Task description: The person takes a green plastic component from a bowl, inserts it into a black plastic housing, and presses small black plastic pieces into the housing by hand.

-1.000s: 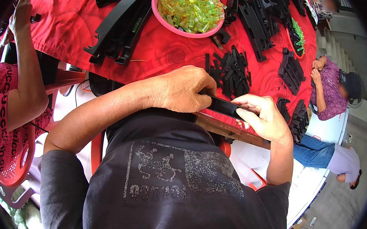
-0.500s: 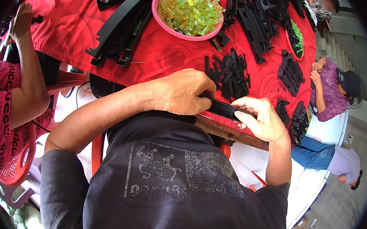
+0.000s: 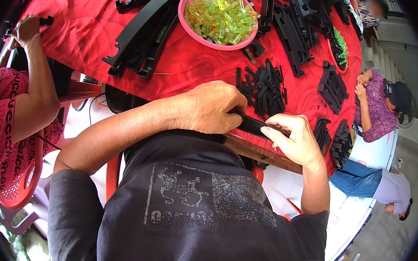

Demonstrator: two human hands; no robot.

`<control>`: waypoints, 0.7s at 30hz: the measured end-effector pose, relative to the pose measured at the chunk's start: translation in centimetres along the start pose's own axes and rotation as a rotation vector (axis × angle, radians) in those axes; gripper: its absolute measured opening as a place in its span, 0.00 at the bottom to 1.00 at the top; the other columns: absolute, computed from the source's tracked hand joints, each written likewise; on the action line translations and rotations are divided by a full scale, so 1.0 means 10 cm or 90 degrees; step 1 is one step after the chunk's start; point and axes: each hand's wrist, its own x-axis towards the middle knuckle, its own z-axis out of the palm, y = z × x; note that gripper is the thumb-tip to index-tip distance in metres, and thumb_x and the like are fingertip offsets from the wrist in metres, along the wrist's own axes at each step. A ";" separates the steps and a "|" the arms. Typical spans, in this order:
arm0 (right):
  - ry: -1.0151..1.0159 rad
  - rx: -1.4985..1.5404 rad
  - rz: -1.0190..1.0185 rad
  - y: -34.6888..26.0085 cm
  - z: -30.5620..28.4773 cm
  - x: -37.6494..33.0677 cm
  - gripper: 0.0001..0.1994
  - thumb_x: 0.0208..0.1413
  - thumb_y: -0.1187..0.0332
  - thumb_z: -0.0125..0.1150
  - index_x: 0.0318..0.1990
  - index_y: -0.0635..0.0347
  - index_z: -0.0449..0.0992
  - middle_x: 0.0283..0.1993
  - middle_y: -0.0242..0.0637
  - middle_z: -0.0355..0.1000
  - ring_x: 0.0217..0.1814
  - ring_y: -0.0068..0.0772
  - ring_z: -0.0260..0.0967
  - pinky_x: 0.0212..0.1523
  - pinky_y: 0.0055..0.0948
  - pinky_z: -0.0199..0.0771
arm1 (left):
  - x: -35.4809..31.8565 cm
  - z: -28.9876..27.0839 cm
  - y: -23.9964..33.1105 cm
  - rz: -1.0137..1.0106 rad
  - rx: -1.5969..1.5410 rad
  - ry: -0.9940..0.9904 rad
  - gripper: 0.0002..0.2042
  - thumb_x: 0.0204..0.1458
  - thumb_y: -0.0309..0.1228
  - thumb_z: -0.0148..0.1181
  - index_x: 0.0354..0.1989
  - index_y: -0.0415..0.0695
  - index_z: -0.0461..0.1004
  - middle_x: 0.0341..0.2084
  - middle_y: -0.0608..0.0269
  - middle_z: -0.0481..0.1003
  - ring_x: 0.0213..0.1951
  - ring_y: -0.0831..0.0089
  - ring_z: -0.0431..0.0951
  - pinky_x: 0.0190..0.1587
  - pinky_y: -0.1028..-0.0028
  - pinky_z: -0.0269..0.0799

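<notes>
Both my hands grip one long black plastic bar [image 3: 251, 124] at the near edge of a table under a red cloth [image 3: 199, 67]. My left hand [image 3: 212, 106] is closed over the bar's left end. Its right end is pinched by the fingers of my right hand [image 3: 293, 138]. Just beyond my hands lies a heap of small black plastic pieces [image 3: 264, 87]. Most of the bar is hidden under my fingers.
A pink bowl of yellow-green clear pieces [image 3: 219, 17] stands further back. Long curved black parts [image 3: 142, 35] lie at the left, more black parts [image 3: 298, 20] at the right. A person in a red top [image 3: 7, 122] sits left, another in purple [image 3: 379, 112] right.
Both hands stay on the black bar in nearly the same place. My right hand's fingers have shifted slightly along it.
</notes>
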 end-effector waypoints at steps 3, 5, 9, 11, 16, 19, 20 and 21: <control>-0.007 0.013 -0.002 0.00 -0.01 0.00 0.07 0.55 0.72 0.66 0.34 0.71 0.79 0.25 0.45 0.76 0.24 0.24 0.74 0.27 0.27 0.71 | 0.01 -0.01 -0.02 0.006 -0.018 -0.006 0.13 0.46 0.30 0.56 0.34 0.33 0.79 0.28 0.41 0.78 0.36 0.47 0.80 0.42 0.56 0.75; -0.015 -0.007 -0.021 0.00 -0.02 0.00 0.07 0.56 0.73 0.64 0.35 0.71 0.79 0.26 0.46 0.76 0.24 0.27 0.74 0.27 0.27 0.71 | 0.01 -0.01 -0.02 0.012 -0.029 -0.007 0.13 0.46 0.30 0.56 0.34 0.32 0.79 0.27 0.41 0.78 0.36 0.47 0.80 0.41 0.56 0.75; -0.033 0.006 -0.014 0.02 -0.04 -0.01 0.07 0.57 0.73 0.63 0.36 0.70 0.79 0.26 0.44 0.76 0.24 0.28 0.76 0.27 0.28 0.71 | 0.00 -0.02 -0.01 0.009 -0.049 -0.017 0.13 0.46 0.30 0.56 0.35 0.31 0.79 0.27 0.40 0.78 0.35 0.47 0.80 0.41 0.56 0.75; -0.062 0.039 0.014 -0.01 -0.05 -0.02 0.07 0.58 0.73 0.62 0.37 0.70 0.78 0.27 0.43 0.77 0.25 0.28 0.77 0.26 0.28 0.72 | 0.00 -0.03 -0.02 0.010 -0.052 -0.018 0.14 0.46 0.29 0.56 0.35 0.31 0.79 0.27 0.40 0.78 0.35 0.47 0.80 0.41 0.57 0.75; -0.081 0.079 0.021 0.01 -0.05 -0.03 0.07 0.59 0.73 0.61 0.38 0.69 0.78 0.27 0.42 0.77 0.25 0.28 0.78 0.26 0.28 0.72 | -0.02 -0.10 0.06 -0.024 -0.112 -0.068 0.14 0.49 0.32 0.58 0.35 0.30 0.79 0.28 0.41 0.79 0.36 0.49 0.81 0.41 0.59 0.76; -0.072 0.039 0.010 0.00 -0.05 -0.01 0.07 0.59 0.72 0.61 0.38 0.69 0.78 0.27 0.43 0.77 0.25 0.28 0.78 0.26 0.28 0.72 | 0.00 -0.09 0.07 -0.013 -0.055 -0.040 0.15 0.50 0.34 0.60 0.34 0.31 0.80 0.29 0.42 0.80 0.36 0.50 0.82 0.42 0.60 0.76; -0.064 0.005 0.000 0.00 -0.04 0.00 0.07 0.59 0.71 0.62 0.39 0.69 0.79 0.27 0.43 0.77 0.26 0.28 0.78 0.27 0.28 0.72 | 0.00 -0.08 0.07 -0.014 -0.054 -0.040 0.15 0.50 0.34 0.60 0.34 0.31 0.80 0.29 0.42 0.80 0.36 0.50 0.82 0.42 0.60 0.76; -0.063 0.005 -0.001 0.01 -0.02 0.00 0.07 0.59 0.71 0.62 0.39 0.69 0.79 0.27 0.43 0.77 0.26 0.28 0.78 0.27 0.28 0.72 | -0.01 -0.07 0.06 -0.020 -0.038 -0.028 0.14 0.50 0.34 0.60 0.34 0.32 0.80 0.29 0.43 0.80 0.36 0.50 0.82 0.42 0.59 0.76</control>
